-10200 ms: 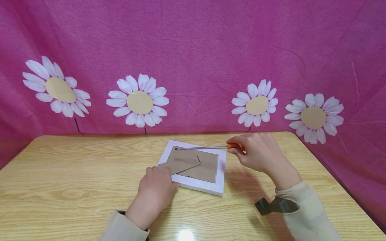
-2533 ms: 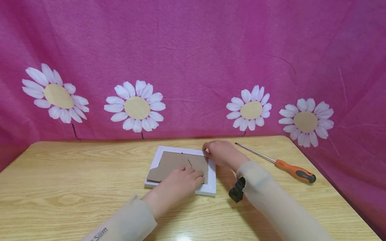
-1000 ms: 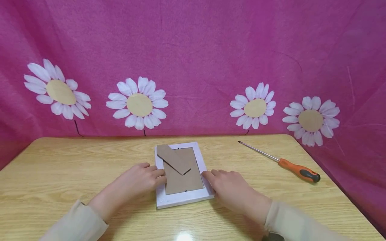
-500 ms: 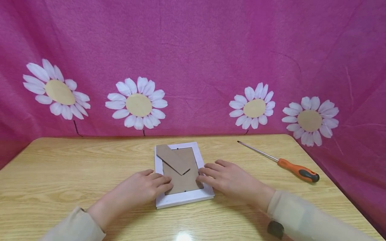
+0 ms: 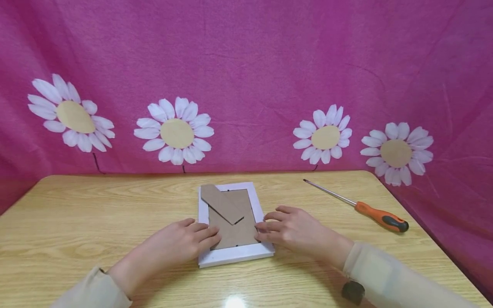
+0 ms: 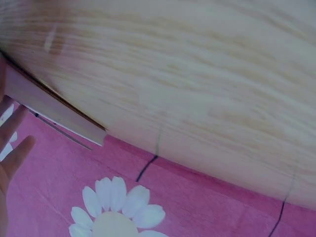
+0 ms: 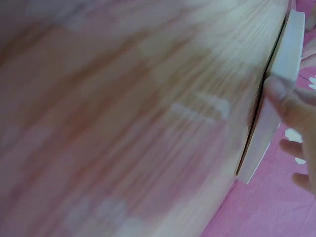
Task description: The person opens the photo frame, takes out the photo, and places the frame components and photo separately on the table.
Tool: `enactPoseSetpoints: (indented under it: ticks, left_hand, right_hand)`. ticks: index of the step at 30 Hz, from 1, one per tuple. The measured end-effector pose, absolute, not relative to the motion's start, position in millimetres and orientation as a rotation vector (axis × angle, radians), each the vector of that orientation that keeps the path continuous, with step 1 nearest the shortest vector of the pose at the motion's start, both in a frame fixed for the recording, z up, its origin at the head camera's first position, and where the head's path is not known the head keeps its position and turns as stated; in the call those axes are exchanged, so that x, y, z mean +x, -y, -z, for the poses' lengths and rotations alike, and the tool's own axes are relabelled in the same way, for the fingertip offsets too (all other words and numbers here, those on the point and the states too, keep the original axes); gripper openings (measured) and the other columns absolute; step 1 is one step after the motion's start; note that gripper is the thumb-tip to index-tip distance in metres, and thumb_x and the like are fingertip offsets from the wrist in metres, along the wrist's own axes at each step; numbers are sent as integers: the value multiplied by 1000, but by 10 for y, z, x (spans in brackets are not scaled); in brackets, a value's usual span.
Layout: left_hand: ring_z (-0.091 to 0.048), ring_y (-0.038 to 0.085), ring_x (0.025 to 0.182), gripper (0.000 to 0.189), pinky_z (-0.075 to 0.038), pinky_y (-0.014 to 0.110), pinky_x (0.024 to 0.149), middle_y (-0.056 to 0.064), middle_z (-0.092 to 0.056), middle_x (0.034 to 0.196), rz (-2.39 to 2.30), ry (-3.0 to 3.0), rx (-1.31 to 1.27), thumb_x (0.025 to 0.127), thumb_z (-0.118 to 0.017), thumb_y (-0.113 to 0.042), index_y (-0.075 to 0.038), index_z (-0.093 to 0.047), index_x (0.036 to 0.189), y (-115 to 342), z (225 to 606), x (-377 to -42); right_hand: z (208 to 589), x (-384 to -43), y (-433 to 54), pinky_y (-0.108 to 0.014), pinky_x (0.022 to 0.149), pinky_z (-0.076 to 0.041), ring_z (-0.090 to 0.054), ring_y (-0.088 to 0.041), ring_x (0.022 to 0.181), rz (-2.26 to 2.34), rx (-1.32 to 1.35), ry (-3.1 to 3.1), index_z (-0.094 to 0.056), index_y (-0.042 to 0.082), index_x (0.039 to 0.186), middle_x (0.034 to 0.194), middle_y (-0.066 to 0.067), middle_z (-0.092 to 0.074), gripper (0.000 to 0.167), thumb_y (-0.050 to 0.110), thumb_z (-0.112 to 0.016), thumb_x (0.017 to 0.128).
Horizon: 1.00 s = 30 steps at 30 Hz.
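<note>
A white picture frame (image 5: 236,256) lies face down in the middle of the wooden table, its brown backing board (image 5: 231,237) showing. On the board, a brown easel stand (image 5: 222,204) slants, its wide end over the frame's upper left corner. My left hand (image 5: 181,241) rests with extended fingers across the left border. At the right border is my right hand (image 5: 296,231), fingertips over the backing's edge. In the right wrist view its thumb (image 7: 276,89) touches the frame's side, the other fingers standing apart. The left thumb is hidden in the head view.
An orange and black screwdriver (image 5: 379,217) lies at the right of the table (image 5: 96,214), its tip toward the back. Behind the table hangs a magenta cloth (image 5: 250,85) printed with several white daisies.
Earlier my right hand held the screwdriver at the backing; it now lies on the table. The frame has been turned to stand lengthwise. Lately the right fingers shifted slightly; the frame stays put.
</note>
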<state>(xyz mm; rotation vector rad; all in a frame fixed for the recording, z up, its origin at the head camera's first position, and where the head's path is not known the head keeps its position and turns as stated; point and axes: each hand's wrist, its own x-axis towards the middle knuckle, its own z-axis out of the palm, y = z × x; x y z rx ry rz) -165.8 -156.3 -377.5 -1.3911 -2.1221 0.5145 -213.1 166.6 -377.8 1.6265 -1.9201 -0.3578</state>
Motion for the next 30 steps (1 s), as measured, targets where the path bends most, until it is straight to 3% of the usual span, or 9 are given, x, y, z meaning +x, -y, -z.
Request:
enactPoseSetpoints:
  ticks: [6, 11, 14, 17, 20, 30]
  left_hand:
    - [-66, 18, 96, 44, -54, 37, 85, 1, -68, 122, -495, 2074, -1356, 85, -64, -12, -20, -62, 129, 1652, 3742, -1631]
    - [-66, 16, 95, 57, -53, 35, 81, 1, -66, 127, -465, 2044, -1350, 81, -63, -7, -22, -57, 136, 1740, 3706, -1649]
    - [-66, 15, 96, 63, -53, 35, 81, 0, -65, 130, -360, 2081, -1335, 78, -68, -6, -22, -56, 137, 1776, 3685, -1661]
    - [-67, 17, 98, 63, -53, 38, 84, -2, -64, 130, -162, 2170, -1305, 77, -76, -7, -22, -58, 137, 1800, 3654, -1659]
    - [-66, 17, 104, 56, -52, 40, 88, -5, -65, 129, 35, 2252, -1266, 80, -76, -13, -22, -61, 134, 1801, 3602, -1651]
    - [-57, 11, 119, 50, -49, 47, 94, -16, -61, 127, 549, 2535, -1061, 94, -65, -9, -36, -57, 135, 1711, 3402, -1566]
  right_hand:
    - [3694, -2144, -1772, -31, 88, -53, -65, -15, 104, 177, 1693, 1886, -73, 26, 118, 115, 3, -70, 44, 5, -70, 80]
    - [3646, -2119, -1827, -33, 91, -54, -64, -17, 112, -2, 1722, 1903, -69, 22, 124, 121, 0, -68, 38, 13, -69, 87]
    - [3620, -2077, -1847, -33, 91, -54, -63, -18, 115, -108, 1706, 1926, -67, 19, 127, 125, -1, -66, 30, 26, -59, 99]
    - [3598, -2042, -1838, -33, 90, -54, -62, -18, 116, -222, 1697, 1921, -64, 13, 130, 128, -3, -65, 38, 34, -43, 106]
    - [3588, -2029, -1795, -34, 89, -55, -63, -19, 115, -368, 1697, 1898, -60, 6, 131, 129, -5, -64, 44, 33, -35, 108]
    - [3599, -2059, -1657, -31, 99, -46, -64, -24, 111, -925, 1579, 1938, -57, 3, 123, 122, -10, -66, 46, 37, -30, 108]
